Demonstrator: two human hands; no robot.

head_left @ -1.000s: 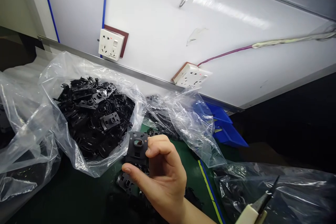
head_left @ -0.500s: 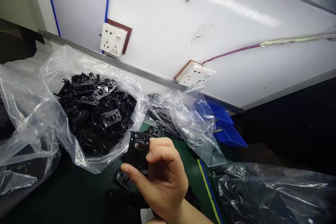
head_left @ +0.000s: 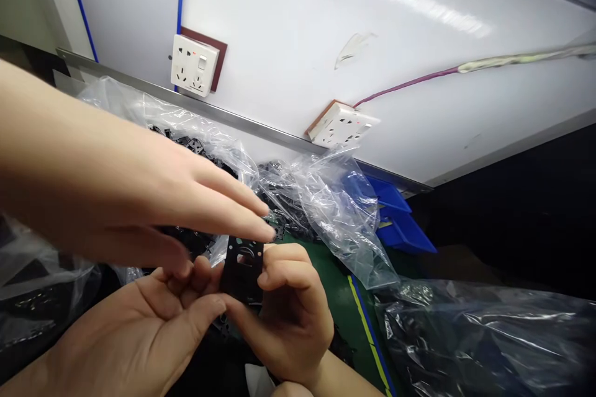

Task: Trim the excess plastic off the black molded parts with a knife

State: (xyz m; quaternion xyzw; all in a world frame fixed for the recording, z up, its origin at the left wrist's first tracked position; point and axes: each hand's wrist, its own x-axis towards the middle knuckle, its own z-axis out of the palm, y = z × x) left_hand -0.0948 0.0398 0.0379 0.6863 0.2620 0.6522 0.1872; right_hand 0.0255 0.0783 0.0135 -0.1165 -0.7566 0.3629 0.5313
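Observation:
A flat black plastic part [head_left: 243, 270] with cut-outs and small holes is held upright in front of me. My right hand [head_left: 295, 307] pinches its right and lower edge between thumb and curled fingers. From the lower left, my left hand [head_left: 135, 329] has its bent fingers and thumb at the part's left edge, closed on it as far as I can see. Another person's hand [head_left: 186, 192], blurred, reaches in from the left above mine, its fingers stretched toward the part's top edge. The part's back is hidden.
Behind the other arm lies an open clear plastic bag [head_left: 233, 155] of black parts, partly covered. A second clear bag [head_left: 326, 211] sits at centre, blue bins [head_left: 403, 229] behind it. More plastic film [head_left: 484, 341] covers the right. Sockets [head_left: 195, 65] are on the white wall.
My left hand has come in from the lower left to the black part's edge. Another person's hand has entered from the left, covering much of the bag. My right hand keeps its hold.

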